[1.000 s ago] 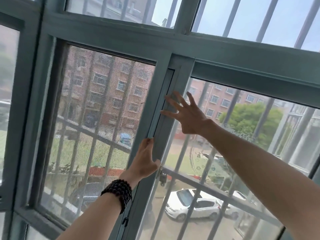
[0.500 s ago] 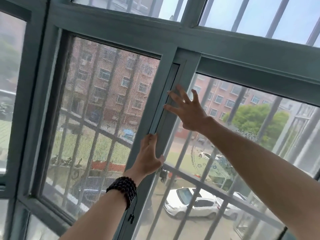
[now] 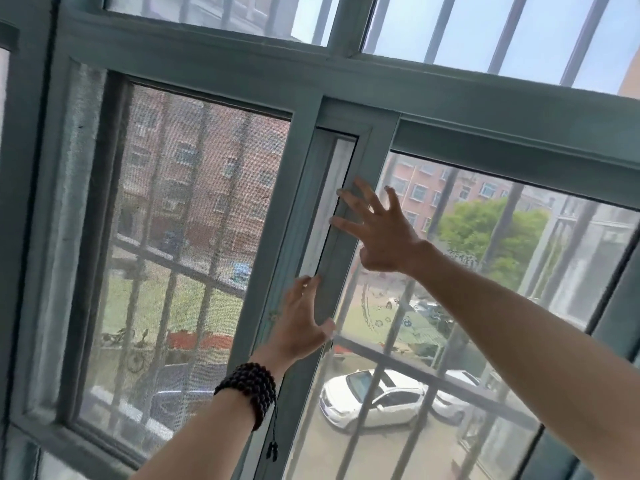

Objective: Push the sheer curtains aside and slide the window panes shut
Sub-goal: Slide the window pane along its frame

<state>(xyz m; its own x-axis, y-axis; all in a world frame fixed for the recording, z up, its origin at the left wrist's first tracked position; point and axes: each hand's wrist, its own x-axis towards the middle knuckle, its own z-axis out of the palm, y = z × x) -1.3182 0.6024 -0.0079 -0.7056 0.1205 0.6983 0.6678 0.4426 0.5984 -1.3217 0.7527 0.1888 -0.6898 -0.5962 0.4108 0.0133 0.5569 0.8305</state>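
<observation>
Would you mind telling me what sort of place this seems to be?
Probably an upper-floor flat: a sliding window frame with an insect screen, security bars outside, and a white car parked below brick apartment blocks.

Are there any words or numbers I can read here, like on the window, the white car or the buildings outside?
No text here can be read.
White car: its number plate is too small and blurred to read.
Window glass, right pane: faint marks near the tree, too blurred to read.
Brick building: no sign or number shows.
Bead bracelet on the left hand: plain dark beads, no lettering.
</observation>
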